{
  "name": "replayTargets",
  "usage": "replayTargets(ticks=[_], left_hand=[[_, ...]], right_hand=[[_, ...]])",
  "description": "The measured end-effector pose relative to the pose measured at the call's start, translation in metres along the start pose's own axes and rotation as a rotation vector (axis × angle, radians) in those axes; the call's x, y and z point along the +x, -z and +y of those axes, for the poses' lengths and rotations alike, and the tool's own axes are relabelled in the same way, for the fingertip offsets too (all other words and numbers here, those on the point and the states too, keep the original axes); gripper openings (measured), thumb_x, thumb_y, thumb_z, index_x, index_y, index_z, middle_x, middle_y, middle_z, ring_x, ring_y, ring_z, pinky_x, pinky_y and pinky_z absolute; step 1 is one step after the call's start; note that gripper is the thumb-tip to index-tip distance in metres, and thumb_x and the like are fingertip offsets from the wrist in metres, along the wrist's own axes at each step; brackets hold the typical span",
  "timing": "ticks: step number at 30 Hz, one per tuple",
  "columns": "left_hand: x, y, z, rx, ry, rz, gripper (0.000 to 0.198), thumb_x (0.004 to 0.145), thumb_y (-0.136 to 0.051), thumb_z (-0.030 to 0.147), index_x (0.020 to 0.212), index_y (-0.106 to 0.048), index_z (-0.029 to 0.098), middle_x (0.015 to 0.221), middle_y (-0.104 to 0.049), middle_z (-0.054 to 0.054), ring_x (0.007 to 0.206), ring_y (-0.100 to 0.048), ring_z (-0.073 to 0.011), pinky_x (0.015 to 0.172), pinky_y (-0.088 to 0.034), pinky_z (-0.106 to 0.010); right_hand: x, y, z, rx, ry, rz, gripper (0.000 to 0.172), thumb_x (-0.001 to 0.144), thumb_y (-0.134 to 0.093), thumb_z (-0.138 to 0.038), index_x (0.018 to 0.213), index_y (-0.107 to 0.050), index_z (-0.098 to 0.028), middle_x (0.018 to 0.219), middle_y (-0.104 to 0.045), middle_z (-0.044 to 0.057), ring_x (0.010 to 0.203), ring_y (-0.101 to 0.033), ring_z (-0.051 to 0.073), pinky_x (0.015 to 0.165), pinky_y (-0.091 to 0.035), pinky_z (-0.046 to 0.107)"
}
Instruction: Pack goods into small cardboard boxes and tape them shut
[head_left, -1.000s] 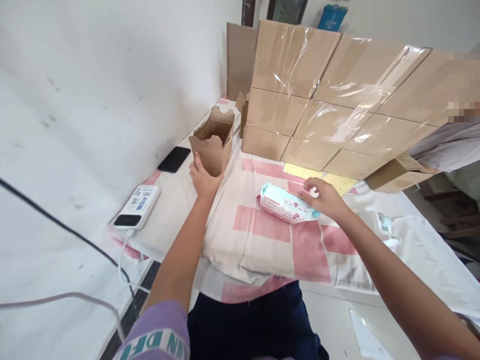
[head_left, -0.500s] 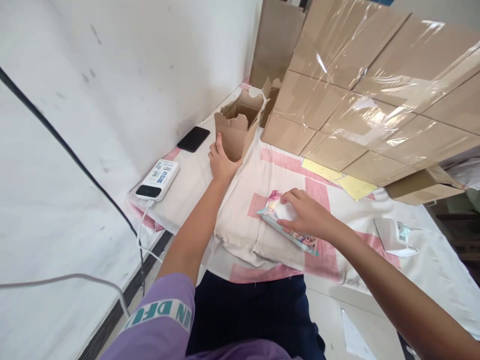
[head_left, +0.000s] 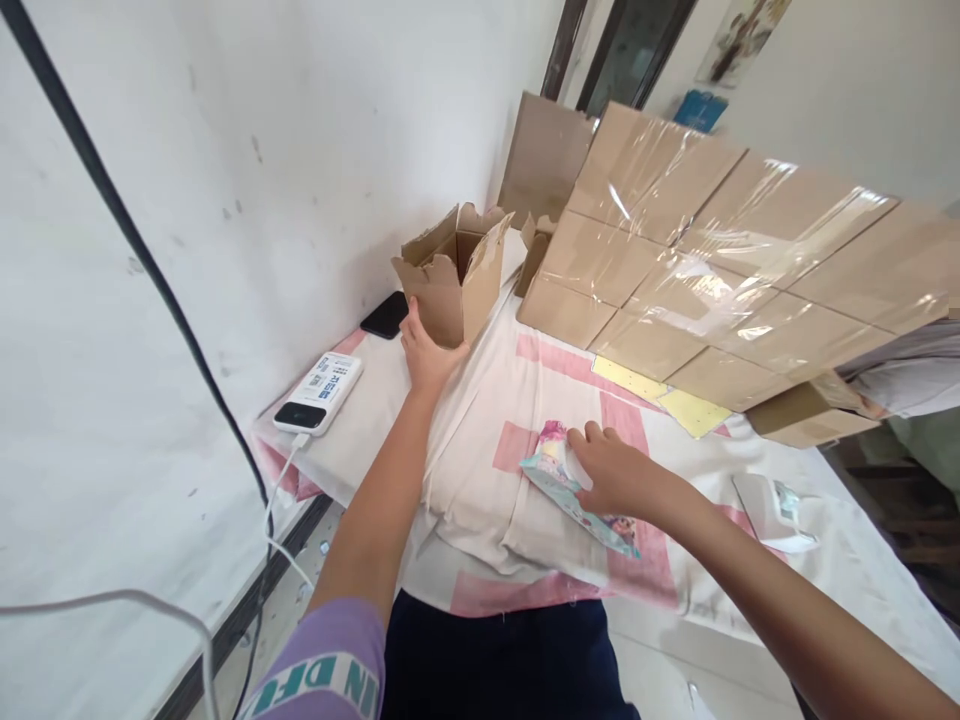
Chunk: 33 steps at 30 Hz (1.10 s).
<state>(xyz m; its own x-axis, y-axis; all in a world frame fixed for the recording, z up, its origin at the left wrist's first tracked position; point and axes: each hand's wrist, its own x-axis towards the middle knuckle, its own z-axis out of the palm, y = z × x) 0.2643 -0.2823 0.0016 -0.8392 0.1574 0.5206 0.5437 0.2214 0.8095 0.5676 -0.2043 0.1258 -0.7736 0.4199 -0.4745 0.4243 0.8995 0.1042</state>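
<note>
The likeliest trouble is with the open cardboard box [head_left: 450,280]: it stands at the far left on the soft pink-and-white cloth [head_left: 540,370], right where the padding drops toward the wall, and its flaps stand up loose. The left hand [head_left: 424,355] clasps only its near bottom corner, thumb up one face and fingers round the other. A low grip on a tall, light box on a yielding surface could, I judge, let it tip away toward the wall or onto the black phone [head_left: 384,315] just beside it. The packet [head_left: 550,462] is the other risk. Its printed film looks slick and it sags over the cloth, so a hold taken from above at one edge could let it slide out or fold. The right hand [head_left: 611,475] lies on top of the packet with fingers curled down over its far edge. The thumb is hidden, so I cannot tell whether it pinches the packet or merely presses on it. The packet sits near the person, right of centre, its near end poking out beneath the right hand, well apart from the box. Farther right a film-wrapped stack of flat cartons [head_left: 712,270] overhangs the cloth, and a white power bank [head_left: 319,392] lies left of the left forearm.
</note>
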Motion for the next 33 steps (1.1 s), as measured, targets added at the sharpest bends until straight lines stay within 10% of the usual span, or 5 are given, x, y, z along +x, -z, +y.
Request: replayTargets(ticks=[7, 15, 25, 29, 33], left_hand=[[0.005, -0.001, -0.004, -0.250, -0.211, -0.044, 0.125, 0.064, -0.087, 0.032, 0.159, -0.007, 0.020, 0.160, -0.027, -0.025, 0.150, -0.036, -0.0351, 0.119, -0.039, -0.047], [-0.030, -0.029, 0.014, -0.537, -0.411, -0.460, 0.126, 0.065, -0.088, 0.047, 0.162, -0.012, 0.021, 0.163, -0.026, -0.023, 0.150, -0.037, -0.0354, 0.124, -0.033, -0.053], [-0.074, -0.037, 0.034, -0.600, -0.397, -1.193, 0.129, 0.070, -0.089, 0.040, 0.166, -0.003, 0.029, 0.168, -0.024, -0.019, 0.152, -0.037, -0.0379, 0.124, -0.034, -0.060], [-0.087, -0.041, 0.040, -0.623, -0.462, -1.262, 0.127, 0.071, -0.088, 0.038, 0.166, -0.004, 0.029, 0.168, -0.024, -0.019, 0.152, -0.036, -0.0380, 0.124, -0.033, -0.061], [-0.095, -0.042, 0.043, -0.616, -0.476, -1.300, 0.127, 0.071, -0.088, 0.037, 0.166, -0.004, 0.029, 0.166, -0.029, -0.019, 0.152, -0.036, -0.0384, 0.125, -0.032, -0.062]], right_hand=[[-0.018, -0.007, 0.030, 0.191, 0.065, -0.020, 0.065, 0.064, -0.072, -0.031, 0.124, -0.049, -0.022, 0.122, -0.052, 0.012, 0.109, -0.055, 0.033, 0.066, -0.043, 0.034], [-0.089, -0.001, 0.104, 0.516, -0.082, -0.031, 0.045, 0.066, -0.073, -0.032, 0.103, -0.049, -0.023, 0.102, -0.060, 0.003, 0.093, -0.058, 0.024, 0.075, -0.046, 0.032], [-0.219, 0.068, 0.141, 0.708, 0.061, 0.692, 0.056, 0.068, -0.083, -0.058, 0.112, -0.058, -0.034, 0.095, -0.068, 0.007, 0.074, -0.065, 0.024, 0.060, -0.049, 0.038], [-0.194, 0.091, 0.129, 0.781, 0.202, 1.062, 0.063, 0.060, -0.085, -0.067, 0.110, -0.064, -0.036, 0.110, -0.067, 0.005, 0.092, -0.067, 0.028, 0.075, -0.054, 0.045], [-0.135, 0.093, 0.114, 0.847, 0.234, 1.136, 0.076, 0.061, -0.081, -0.070, 0.120, -0.055, -0.031, 0.128, -0.063, 0.008, 0.114, -0.063, 0.032, 0.096, -0.053, 0.049]])
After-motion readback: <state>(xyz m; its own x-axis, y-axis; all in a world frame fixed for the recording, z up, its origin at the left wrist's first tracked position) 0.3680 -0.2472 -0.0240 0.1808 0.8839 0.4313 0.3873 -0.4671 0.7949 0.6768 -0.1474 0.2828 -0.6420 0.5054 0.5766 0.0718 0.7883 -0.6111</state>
